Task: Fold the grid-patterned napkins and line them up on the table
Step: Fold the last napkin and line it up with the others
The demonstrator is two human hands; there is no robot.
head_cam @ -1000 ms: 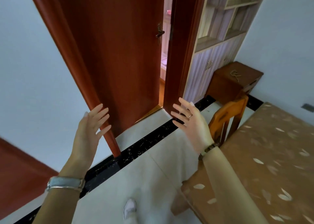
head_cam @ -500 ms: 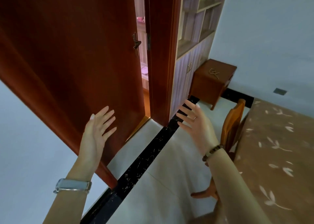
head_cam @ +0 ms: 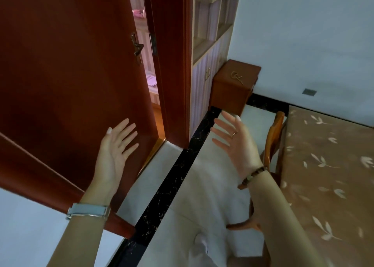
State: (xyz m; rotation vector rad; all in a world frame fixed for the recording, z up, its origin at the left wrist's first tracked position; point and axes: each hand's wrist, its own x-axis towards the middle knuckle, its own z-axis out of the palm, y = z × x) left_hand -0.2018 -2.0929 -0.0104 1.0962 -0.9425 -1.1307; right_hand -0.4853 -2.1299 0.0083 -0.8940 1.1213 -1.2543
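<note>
1. Left hand [head_cam: 115, 149]: raised in front of the body, palm facing inward and up, fingers straight and spread, holds nothing. Silver wristband [head_cam: 89, 211] on the wrist. Seen against the red-brown door [head_cam: 70, 84]; contact w/ the door can't be told.
2. Right hand [head_cam: 236, 143]: raised at approx. the same height, palm facing left, fingers straight and fanned apart, holds nothing. Ring [head_cam: 234, 133] on one finger, bead bracelet [head_cam: 253, 176] at the wrist.
3. Hands well apart, over the pale floor [head_cam: 202, 185].
4. Desk [head_cam: 327, 185]: far right, brown leaf-print cover; wooden chair [head_cam: 273, 137] just beside its left edge.
5. Grid-patterned napkins: location can't be told from this view.
</note>
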